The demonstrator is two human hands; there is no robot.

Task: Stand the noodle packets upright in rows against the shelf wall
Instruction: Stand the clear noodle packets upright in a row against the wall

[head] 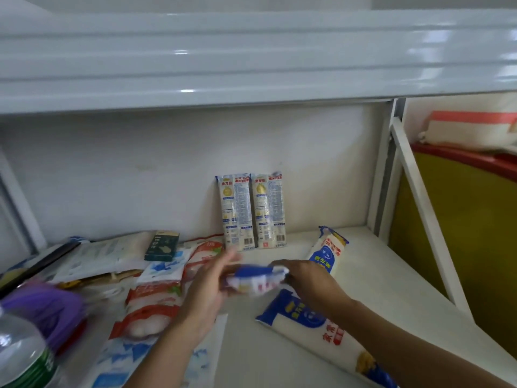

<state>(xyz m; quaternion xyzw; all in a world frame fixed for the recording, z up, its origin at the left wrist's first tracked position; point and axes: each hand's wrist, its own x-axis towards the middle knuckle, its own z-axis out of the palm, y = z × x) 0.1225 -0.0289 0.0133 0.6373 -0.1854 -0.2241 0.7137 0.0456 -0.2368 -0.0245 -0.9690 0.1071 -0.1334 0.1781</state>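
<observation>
1. White shelf (391,275) seen from above and in front, roofed by another shelf board and closed behind by a pale back wall (140,177).
2. Five noodle packets counted: two upright, one in hand, two lying flat.
3. Upright against the back wall, just right of the back edge's middle: first upright packet (238,211) and second upright packet (269,210), side by side and touching, barcodes at the bottom.
4. Held crosswise above the middle of the shelf: one held packet (256,282), blue, white and red, blurred.
5. Right hand (305,278) at that packet's right end, grip closed round it, fingers curled.
6. Left hand (212,284) at the packet's left end, blurred, fingers stretched toward the back wall; cannot tell whether this grip holds the packet or only touches it.
7. Flat toward the right edge: far flat packet (328,252) close to the back edge, and near flat packet (305,320) toward the front right corner, partly under the right forearm.
8. Heaped on the left half of the shelf: red-and-white packs (151,303) and blue-and-white pouches (165,268), number of each unclear.
9. One dark green box (162,246) on that heap, near the back edge.
10. At the front left corner: one clear bottle (22,357) with a green label, and one purple thing (47,306), too blurred to identify.
</observation>
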